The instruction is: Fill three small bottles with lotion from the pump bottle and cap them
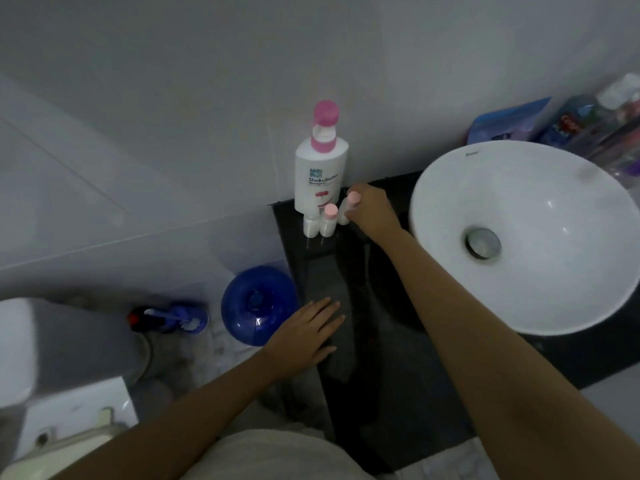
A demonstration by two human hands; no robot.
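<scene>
Beside pump bottle [320,171], right grip [372,211] pinching capped small bottle [348,209], left grip [308,329] flat

Glossy white sink [540,306], polished dark countertop [346,341]

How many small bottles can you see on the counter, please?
3, in a row before the pump bottle: the left bottle capless, the middle bottle pink-capped, the right bottle held by the right hand.

The pump bottle [320,174] stands on the surface [388,358] against the wall; three small bottles [328,221] just before it, basin [526,237] to its right.
</scene>
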